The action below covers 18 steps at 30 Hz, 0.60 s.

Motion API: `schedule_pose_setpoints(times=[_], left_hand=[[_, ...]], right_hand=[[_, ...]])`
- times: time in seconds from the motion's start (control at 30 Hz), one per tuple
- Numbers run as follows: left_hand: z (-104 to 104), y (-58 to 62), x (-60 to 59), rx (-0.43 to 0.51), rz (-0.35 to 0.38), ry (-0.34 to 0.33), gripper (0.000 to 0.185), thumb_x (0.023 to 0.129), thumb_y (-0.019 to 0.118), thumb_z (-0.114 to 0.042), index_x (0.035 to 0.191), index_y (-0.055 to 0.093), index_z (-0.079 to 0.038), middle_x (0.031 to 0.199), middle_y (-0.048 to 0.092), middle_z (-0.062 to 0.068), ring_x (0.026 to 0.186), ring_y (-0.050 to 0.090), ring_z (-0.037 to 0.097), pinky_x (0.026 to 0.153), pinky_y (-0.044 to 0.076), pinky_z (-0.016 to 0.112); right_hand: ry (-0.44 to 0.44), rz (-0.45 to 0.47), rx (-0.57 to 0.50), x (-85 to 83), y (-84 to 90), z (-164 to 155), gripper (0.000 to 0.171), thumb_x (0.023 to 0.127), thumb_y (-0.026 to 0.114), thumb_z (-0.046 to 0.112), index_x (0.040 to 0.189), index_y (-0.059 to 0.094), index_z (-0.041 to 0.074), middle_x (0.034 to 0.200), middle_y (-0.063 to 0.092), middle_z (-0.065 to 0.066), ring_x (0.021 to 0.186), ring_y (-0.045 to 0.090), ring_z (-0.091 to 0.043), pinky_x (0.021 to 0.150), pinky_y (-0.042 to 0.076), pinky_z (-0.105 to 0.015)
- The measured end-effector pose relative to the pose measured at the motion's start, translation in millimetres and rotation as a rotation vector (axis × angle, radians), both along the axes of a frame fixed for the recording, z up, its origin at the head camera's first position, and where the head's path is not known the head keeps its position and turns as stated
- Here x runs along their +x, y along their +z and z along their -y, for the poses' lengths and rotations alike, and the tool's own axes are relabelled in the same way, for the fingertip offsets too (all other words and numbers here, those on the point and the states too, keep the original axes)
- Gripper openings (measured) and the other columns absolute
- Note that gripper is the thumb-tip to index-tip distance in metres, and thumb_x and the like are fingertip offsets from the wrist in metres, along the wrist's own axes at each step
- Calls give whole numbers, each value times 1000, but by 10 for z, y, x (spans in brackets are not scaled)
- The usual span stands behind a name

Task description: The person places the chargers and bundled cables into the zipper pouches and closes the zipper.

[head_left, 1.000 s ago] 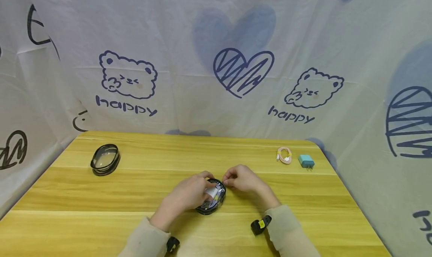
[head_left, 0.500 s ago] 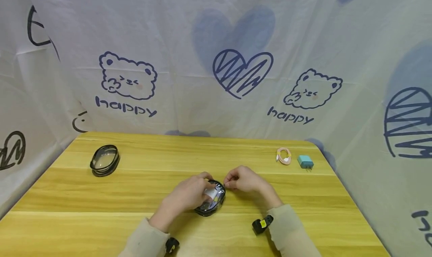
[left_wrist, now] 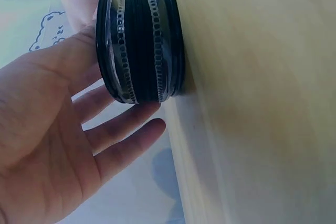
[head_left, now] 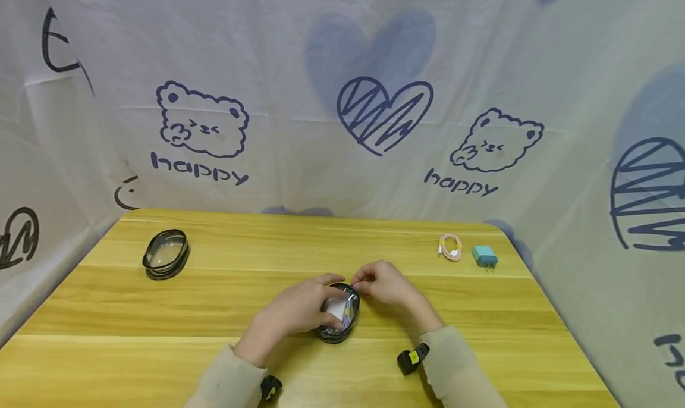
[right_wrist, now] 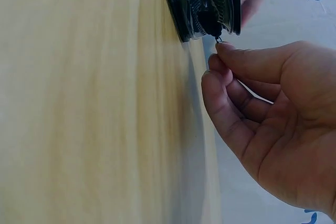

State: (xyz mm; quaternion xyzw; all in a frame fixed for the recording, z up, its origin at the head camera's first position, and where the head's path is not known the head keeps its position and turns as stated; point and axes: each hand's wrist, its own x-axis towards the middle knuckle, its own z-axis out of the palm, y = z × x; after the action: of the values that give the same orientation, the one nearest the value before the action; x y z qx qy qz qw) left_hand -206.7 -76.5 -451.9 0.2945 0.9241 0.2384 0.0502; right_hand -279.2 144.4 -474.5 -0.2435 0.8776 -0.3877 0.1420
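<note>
A small round clear pouch (head_left: 354,320) with black trim and a zipper round its side sits mid-table. Through its top show a white block (head_left: 334,308) and a pale purple cable (head_left: 347,316). My left hand (head_left: 299,306) grips the pouch from the left, thumb near the front and index finger over the top. In the left wrist view the other fingers of that hand (left_wrist: 63,114) reach past the far side of the pouch (left_wrist: 140,45). My right hand (head_left: 382,282) is at the far right rim. Its thumb and forefinger pinch the zipper pull (right_wrist: 218,39), seen in the right wrist view.
Another clear pouch with black trim (head_left: 185,259) lies at the back left of the wooden table (head_left: 241,247). At the back right are a coiled pink cable (head_left: 451,247) and a blue plug-in charger (head_left: 485,256). A printed white cloth (head_left: 299,170) hangs behind the table.
My left thumb has shifted toward the front of the pouch, and the white block shows more. The pouch has moved very slightly right. My right hand stays at the far right rim.
</note>
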Motion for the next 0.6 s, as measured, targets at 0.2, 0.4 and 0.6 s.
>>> schedule_pose_setpoints(times=[0.2,0.4,0.6], left_hand=[[-7,-23,5,18,8,-19,54,83,87,-28,129,73,-5,148,55,17,125,62,34,102,54,45],[-34,-44,13,4,-17,0,52,82,88,-27,126,75,-5,145,57,17,120,64,32,97,57,42],[-56,-60,11,-6,-43,19,51,80,89,-27,124,77,-5,142,60,15,114,66,29,91,58,37]], right_hand=[[10,-1,-6,3,9,-5,9,98,68,3,95,76,3,81,69,1,71,60,-9,64,53,-26],[35,8,-8,-21,-19,-49,8,98,69,4,94,76,3,81,70,1,71,60,-8,64,52,-23],[77,43,17,-35,3,-115,8,97,70,4,92,75,4,83,70,0,71,59,-8,64,52,-23]])
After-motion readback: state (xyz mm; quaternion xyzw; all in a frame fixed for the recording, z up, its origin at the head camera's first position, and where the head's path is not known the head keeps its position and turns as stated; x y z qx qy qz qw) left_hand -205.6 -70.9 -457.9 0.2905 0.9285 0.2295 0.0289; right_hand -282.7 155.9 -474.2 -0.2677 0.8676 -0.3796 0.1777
